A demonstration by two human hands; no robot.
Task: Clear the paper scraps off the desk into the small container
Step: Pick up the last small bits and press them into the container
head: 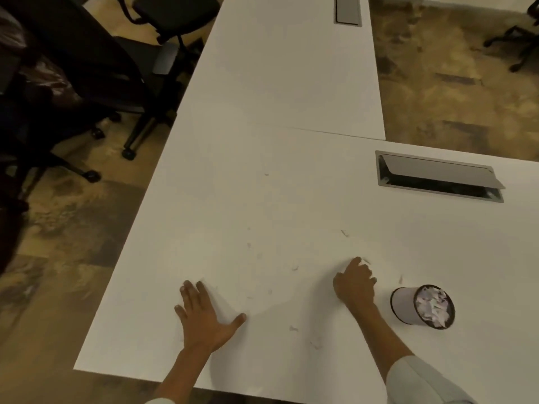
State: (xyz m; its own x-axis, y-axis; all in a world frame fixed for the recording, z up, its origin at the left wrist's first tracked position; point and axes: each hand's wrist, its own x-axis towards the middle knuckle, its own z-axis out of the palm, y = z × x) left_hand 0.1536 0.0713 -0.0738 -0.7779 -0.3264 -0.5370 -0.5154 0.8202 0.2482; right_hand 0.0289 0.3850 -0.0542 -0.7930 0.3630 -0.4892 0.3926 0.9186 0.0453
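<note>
The paper scraps [294, 268] left to clear are tiny pale slivers strewn thinly over the white worktop [262, 199], all to the left of the small container [422, 306]: one just beside its rim, a few near the right hand, others farther left between the two hands, one well beyond. They are faint against the white surface and easy to miss. The container stands upright, already well filled with crumpled white pieces, which suggests the job is mostly done and only fine bits remain.

The right hand [354, 282] is just left of the container, fingers curled together with the tips down on the worktop, seemingly pinching at a sliver by its fingertips; whether the grip is actually clamped on paper I cannot tell. The left hand [205, 314] lies farther left, flat, palm down, fingers spread apart, holding nothing.

To do this step well, I would judge that sweeping beats pinching: draw the flat left hand rightward to herd the loose slivers toward the container, then gather them with the right. Such thin bits probably cling to the surface, so press lightly and slide rather than lift. Carry each pinch fully over the rim before letting go, and avoid knocking the light container. An open cable hatch [440, 176] sits well behind the container; keep scraps away from it.
</note>
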